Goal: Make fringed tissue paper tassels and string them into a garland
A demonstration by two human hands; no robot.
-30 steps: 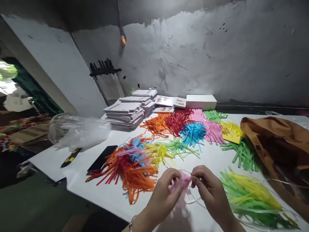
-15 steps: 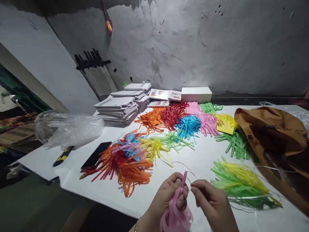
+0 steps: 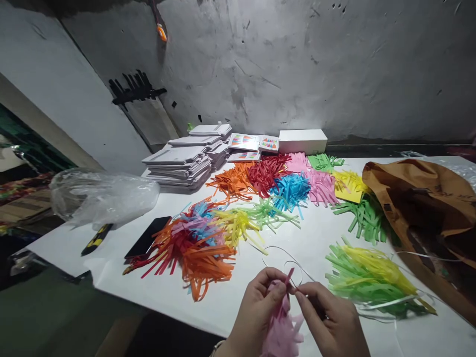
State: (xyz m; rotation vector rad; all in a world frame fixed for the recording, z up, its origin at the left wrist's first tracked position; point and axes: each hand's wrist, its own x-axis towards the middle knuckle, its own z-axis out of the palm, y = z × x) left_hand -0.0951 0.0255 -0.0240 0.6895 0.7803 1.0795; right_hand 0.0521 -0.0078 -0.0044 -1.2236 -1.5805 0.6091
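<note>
Above the table (image 3: 316, 233), the left hand (image 3: 257, 303) (curled) pinches a pink tassel (image 3: 281, 331).

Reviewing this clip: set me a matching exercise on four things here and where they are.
1. Phone
2. Pink tassel
3. Box
4. Clear plastic

A. Far side of the table, near the wall
B. Left of the white stack
C. In the left hand
D. Beside the orange strips

Pairs: 1-D, 2-C, 3-A, 4-B
</note>
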